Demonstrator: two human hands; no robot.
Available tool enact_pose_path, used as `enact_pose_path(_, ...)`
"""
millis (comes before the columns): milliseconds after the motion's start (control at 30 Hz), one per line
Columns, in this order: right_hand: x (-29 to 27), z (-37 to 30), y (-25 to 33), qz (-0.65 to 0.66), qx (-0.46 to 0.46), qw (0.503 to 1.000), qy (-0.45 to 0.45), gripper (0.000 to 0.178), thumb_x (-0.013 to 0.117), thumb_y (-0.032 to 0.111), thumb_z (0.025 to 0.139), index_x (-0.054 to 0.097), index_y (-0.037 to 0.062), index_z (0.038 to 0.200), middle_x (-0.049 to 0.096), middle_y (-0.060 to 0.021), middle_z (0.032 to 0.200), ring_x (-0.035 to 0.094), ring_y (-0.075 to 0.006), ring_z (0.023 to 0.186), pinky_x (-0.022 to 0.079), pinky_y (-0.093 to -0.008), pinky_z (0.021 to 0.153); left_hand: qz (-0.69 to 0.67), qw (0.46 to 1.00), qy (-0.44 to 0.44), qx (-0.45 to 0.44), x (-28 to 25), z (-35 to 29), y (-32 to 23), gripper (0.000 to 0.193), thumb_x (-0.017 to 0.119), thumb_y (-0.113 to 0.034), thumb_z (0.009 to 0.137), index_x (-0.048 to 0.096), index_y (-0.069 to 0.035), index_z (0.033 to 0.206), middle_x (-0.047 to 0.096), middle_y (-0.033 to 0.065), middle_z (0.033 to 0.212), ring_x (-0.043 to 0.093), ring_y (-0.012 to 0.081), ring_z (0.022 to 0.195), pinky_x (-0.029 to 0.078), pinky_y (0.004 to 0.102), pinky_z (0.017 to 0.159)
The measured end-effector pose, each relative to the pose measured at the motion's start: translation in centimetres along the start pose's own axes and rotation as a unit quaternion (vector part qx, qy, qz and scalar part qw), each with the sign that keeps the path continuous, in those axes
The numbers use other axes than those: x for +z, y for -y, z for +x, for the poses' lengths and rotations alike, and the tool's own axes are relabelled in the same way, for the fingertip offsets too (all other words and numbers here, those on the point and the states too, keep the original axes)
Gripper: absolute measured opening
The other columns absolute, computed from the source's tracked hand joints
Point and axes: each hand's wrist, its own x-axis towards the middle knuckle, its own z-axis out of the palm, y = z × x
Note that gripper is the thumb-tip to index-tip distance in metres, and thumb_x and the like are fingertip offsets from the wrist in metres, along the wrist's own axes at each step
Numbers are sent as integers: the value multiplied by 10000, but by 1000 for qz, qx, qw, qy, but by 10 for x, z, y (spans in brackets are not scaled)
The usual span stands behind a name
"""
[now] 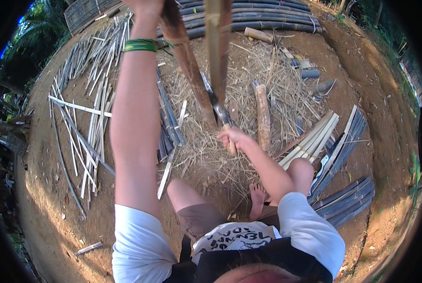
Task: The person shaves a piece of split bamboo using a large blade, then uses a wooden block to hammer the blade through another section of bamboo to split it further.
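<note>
My right hand [236, 138] is closed around the wooden handle of a machete [221, 113], low in the middle of the view. Its dark blade slants up and left between two upright lengths. One is a brown rounded pole [186, 56], leaning with its foot on the straw-covered ground. Beside it stands a pale, flat-sided length that looks like split bamboo [214, 42], blurred toward the top. Raised at the upper edge is my left hand [146, 5], beside the top of the brown pole. Its fingers run out of view, so its grip is hidden. A green band circles that wrist.
Split bamboo strips [95, 118] lie scattered on the left. Dark bamboo poles [253, 19] are stacked at the back. A short log [263, 115] rests amid shavings. By my right knee are pale strips [314, 137], a white-and-black saw-like tool [320, 168] and dark bamboo pieces [347, 200].
</note>
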Motion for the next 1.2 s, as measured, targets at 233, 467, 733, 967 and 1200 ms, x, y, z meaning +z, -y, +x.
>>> enact_pose_path(233,-25,16,65,-4,-7,998,56,160,749,68,889,602,16,852,536,-27,586,542,-136,488,459,-323,475,80,996,-23,17,-1,14,25,576,753,-624,883,633,-79,1026,694,136,820,669,271,772,515,416,733)
enact_pose_path(467,-33,-18,44,19,-56,993,-104,259,749,179,937,567,55,800,526,-23,612,508,-133,508,433,-333,486,19,1000,16,3,-11,-8,-11,483,775,-530,912,651,-76,1017,735,63,868,685,154,823,519,327,768)
enact_pose_path(733,9,-70,-86,64,-28,989,-129,335,696,317,996,529,108,795,516,-1,592,499,-115,471,401,-300,442,-1,999,44,-4,-41,2,-3,706,732,-559,922,511,50,1202,597,269,1158,614,382,1080,493,491,956)
enact_pose_path(967,50,-83,-141,302,-68,932,-187,333,712,322,982,532,96,815,530,-20,595,507,-143,443,414,-324,420,-101,994,-21,-23,-87,2,14,703,899,-431,803,528,57,1147,636,151,1037,658,214,923,563,335,847)
enact_pose_path(1200,6,-7,-96,553,-22,813,-178,293,669,289,1003,487,112,857,484,-34,596,521,-184,480,453,-390,447,-112,993,-27,-31,-151,-8,5,618,828,-380,881,478,23,1192,618,181,1096,673,253,956,603,362,808)
